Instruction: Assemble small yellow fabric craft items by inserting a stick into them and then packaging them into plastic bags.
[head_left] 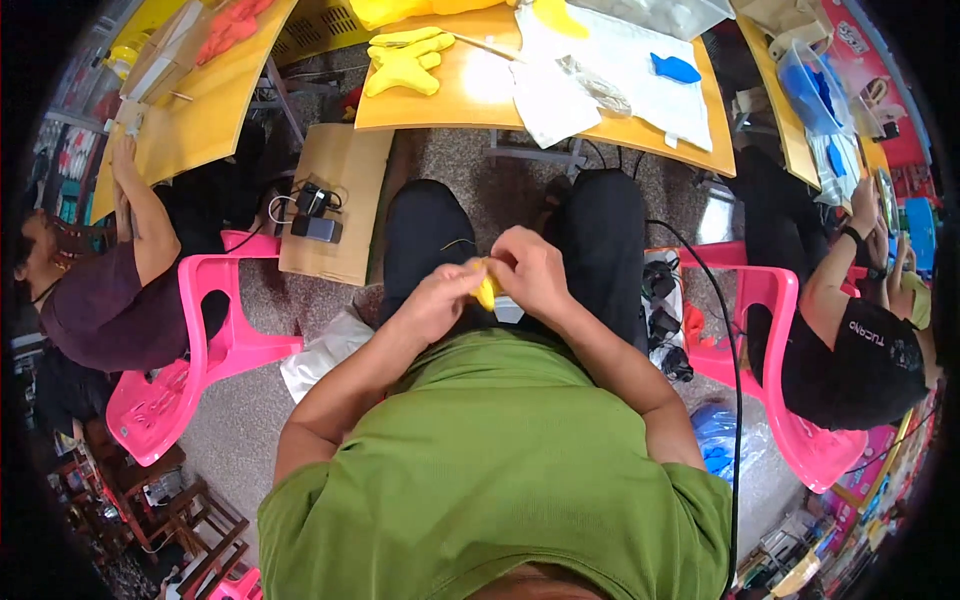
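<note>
A small yellow fabric piece [486, 285] sits between both hands, over my lap. My left hand [437, 300] pinches its left side. My right hand [530, 268] closes over its top and right side, hiding most of it. On the wooden table [470, 100] ahead lie several flat yellow fabric shapes [405, 60], a blue fish-shaped fabric piece [675, 68], white cloth [600, 70] and a thin stick [485, 45].
A person sits on a pink chair [215, 330] at my left, another on a pink chair [775, 330] at my right. A cardboard box [335, 200] with black devices stands on the floor. Cables and a blue bag [715, 435] lie by my right side.
</note>
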